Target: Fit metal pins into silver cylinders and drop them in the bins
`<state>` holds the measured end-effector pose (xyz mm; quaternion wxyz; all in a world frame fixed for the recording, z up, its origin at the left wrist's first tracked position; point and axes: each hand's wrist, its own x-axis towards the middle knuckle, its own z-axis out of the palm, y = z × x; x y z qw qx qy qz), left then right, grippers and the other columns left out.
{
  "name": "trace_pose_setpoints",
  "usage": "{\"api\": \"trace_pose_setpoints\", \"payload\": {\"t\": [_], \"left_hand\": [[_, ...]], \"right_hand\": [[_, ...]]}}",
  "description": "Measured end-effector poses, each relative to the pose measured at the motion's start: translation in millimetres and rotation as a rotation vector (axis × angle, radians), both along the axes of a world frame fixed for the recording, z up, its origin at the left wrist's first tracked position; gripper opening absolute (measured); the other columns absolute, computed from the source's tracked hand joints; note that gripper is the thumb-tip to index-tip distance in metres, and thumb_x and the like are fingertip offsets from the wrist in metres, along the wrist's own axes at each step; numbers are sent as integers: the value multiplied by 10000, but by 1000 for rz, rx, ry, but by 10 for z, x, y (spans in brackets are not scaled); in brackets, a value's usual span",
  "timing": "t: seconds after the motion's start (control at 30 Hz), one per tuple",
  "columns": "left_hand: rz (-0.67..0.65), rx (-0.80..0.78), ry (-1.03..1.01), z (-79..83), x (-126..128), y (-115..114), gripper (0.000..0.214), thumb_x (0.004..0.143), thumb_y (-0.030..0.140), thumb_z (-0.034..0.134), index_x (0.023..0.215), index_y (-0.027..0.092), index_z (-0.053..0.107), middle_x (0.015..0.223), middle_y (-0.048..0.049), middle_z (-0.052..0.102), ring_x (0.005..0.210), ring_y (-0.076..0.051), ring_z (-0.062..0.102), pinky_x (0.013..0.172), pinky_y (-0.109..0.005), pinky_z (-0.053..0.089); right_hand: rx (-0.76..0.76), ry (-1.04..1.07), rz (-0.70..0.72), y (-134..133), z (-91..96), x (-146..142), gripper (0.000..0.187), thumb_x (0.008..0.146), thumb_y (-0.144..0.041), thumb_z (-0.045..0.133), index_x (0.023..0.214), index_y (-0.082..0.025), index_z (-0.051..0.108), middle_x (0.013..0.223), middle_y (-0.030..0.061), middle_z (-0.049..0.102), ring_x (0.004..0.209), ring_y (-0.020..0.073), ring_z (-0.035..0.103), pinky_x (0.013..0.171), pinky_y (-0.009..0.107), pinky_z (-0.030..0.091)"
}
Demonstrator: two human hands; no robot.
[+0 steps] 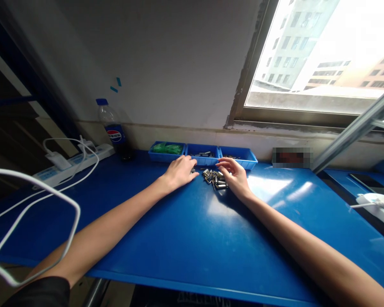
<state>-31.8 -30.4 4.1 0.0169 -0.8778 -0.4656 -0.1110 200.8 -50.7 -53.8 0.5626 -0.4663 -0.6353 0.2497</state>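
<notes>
A small heap of shiny metal parts (215,178) lies on the blue table (192,238), just in front of three blue bins. My left hand (180,171) rests palm down to the left of the heap, its fingertips on a small part by the middle bin (202,154). My right hand (234,175) lies against the heap's right side, fingers curled over the parts. Whether either hand grips a part is hidden by the fingers. The left bin (166,150) holds green pieces, the right bin (239,156) holds metal parts.
A cola bottle (112,127) stands at the back left beside a white power strip (71,164) with a charger and white cables (35,200). A metal rail (355,128) slants at the right above a white device (376,201). Wall and window lie behind the bins.
</notes>
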Motion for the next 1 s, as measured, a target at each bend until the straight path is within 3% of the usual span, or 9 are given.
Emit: {"api": "trace_pose_setpoints", "payload": {"t": [0.1,0.2,0.4,0.57,0.77,1.0], "left_hand": [[-214,89,4,-126,96,13,371,1012,173,477,1336,194,656,1231,-100,726,1181,-255,605,1024,-365,500],[-293,54,4,-279,154,47,435,984,77,453,1340,219,662,1262,-66,735,1179,-238,609,987,-344,510],[-215,130,-80,-432,160,112,344,989,100,471,1204,171,730,1137,-109,748,1080,-243,660,960,-368,521],[-209,126,-69,-465,178,121,392,973,70,479,1289,169,687,1190,-117,738,1146,-253,658,973,-383,522],[-138,89,-131,-462,198,128,387,961,41,464,1188,203,732,1174,-85,728,1045,-226,703,954,-353,529],[-129,74,-74,-429,218,131,591,920,-26,417,1423,238,581,1210,-99,675,1118,-237,659,994,-363,523]], "right_hand": [[-3,5,3,-25,24,-19,236,886,-305,649,1106,-240,704,988,46,785,946,241,726,843,375,530],[-20,17,4,-36,42,-27,242,877,-311,652,1099,-235,708,971,49,786,919,239,723,815,366,527],[-54,91,6,-11,34,-11,233,846,-308,665,1059,-228,715,937,50,785,907,240,728,804,352,533],[-63,105,5,-9,36,-5,224,839,-298,658,1041,-225,720,919,50,783,885,238,728,782,345,532],[-84,121,6,-17,46,-8,219,827,-298,656,1024,-226,722,904,46,782,855,232,723,771,346,535],[-96,137,20,-14,44,-10,219,825,-299,657,1021,-222,719,892,42,778,858,228,721,758,330,527]]}}
